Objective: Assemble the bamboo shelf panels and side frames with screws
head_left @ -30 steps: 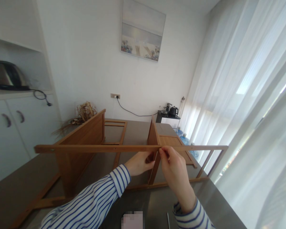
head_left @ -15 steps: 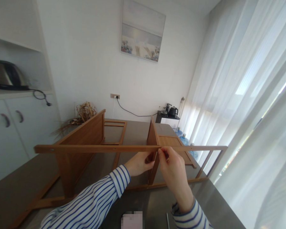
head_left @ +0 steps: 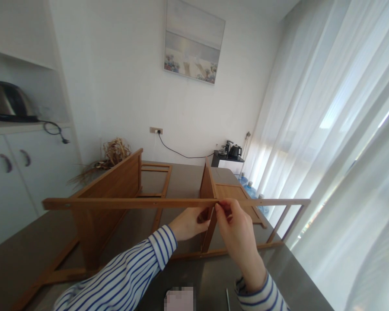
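A wooden shelf frame lies on its side, its long upper rail (head_left: 175, 203) running across the view. My left hand (head_left: 191, 224) is closed around the near edge of the upright middle shelf board (head_left: 209, 233), just under the rail, its fingertips partly hidden. On the board's right side, my right hand (head_left: 236, 224) is closed in a pinch with thumb and fingertips where board and rail meet. Whatever is between those fingertips is too small or hidden to make out. A larger wooden board (head_left: 116, 185) stands upright under the rail at left.
More wooden frame parts (head_left: 167, 181) and a flat wooden panel (head_left: 233, 194) lie on the dark table (head_left: 184, 172). Near me are a blurred pinkish item (head_left: 179, 299) and a thin metal rod (head_left: 227, 299). Dried plants (head_left: 116, 151) stand behind the left board; water bottles (head_left: 250, 189) lie beyond the right edge.
The rail's left end has dipped slightly and shifted a little left in view. Both hands stay at the middle board, with almost no change in grip.
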Tool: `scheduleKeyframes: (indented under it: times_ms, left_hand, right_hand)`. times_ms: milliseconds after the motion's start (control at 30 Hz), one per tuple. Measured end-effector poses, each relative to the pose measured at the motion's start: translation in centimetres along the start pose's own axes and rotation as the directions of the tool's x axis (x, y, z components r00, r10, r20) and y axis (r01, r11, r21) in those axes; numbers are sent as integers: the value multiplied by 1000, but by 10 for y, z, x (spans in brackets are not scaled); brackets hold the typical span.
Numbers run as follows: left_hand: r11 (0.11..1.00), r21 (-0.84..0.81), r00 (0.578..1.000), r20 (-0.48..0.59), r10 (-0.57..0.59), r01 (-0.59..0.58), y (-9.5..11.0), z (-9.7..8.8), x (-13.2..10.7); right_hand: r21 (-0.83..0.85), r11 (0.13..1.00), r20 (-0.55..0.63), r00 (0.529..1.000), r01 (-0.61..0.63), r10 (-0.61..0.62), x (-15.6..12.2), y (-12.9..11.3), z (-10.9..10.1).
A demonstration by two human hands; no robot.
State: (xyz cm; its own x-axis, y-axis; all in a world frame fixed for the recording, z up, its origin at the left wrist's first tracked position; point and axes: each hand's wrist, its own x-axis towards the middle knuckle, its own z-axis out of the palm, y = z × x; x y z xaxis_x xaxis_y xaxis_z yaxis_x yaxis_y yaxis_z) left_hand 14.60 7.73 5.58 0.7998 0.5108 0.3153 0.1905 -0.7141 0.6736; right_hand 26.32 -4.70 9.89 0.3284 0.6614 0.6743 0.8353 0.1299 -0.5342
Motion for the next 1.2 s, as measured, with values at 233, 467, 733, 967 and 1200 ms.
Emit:
scheduleKeyframes:
  times_ms: [233,467,733,967,1200]
  left_hand:
    - [1000,15,1000,-10,22,-22,-3,2,1]
    - [999,40,1000,-6,14,-14,-6,2,1]
    - [1000,9,1000,-2,25,-25,-2,1,0]
    - [999,12,999,-21,47,-46,-4,2,1]
    - [999,23,999,-16,43,-43,-5,1,1]
  right_hand:
    - [51,999,31,999,-20,18,1,-2,-4]
    - [37,997,-2,998,-64,64,-40,27,-24]
    - [-484,875,348,914,-17,210,-152,93,-4]
    - [-673,740,374,872,20,316,-169,83,25]
    - [-629,772,487,820,90,300,-161,85,22]
